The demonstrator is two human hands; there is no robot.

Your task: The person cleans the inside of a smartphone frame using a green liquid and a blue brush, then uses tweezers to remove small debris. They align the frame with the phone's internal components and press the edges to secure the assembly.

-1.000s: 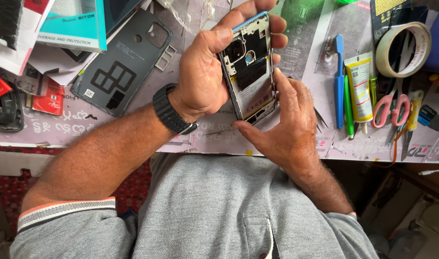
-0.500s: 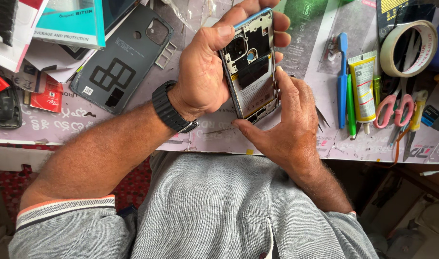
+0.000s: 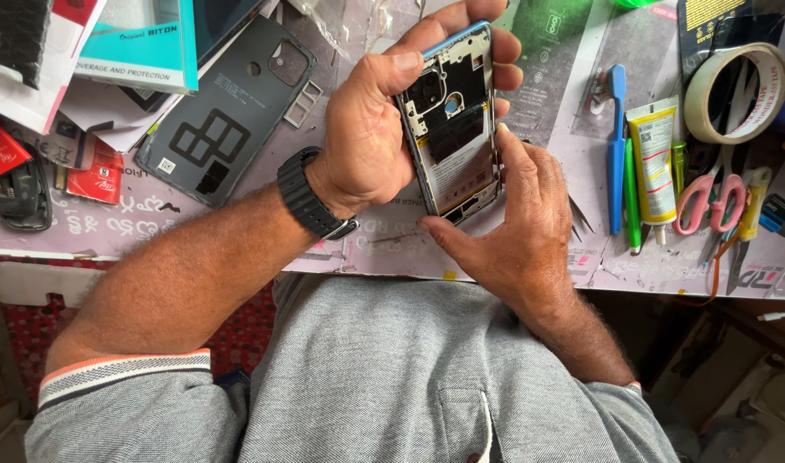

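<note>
Gripping opened phone (image 3: 455, 129) in left hand (image 3: 371, 137), right hand (image 3: 512, 223) touching its lower edge

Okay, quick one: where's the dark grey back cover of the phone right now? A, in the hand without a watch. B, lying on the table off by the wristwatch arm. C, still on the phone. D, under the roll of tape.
B: the back cover lies flat on the table, apart from the opened phone, which both the left hand and right hand grip.
</note>
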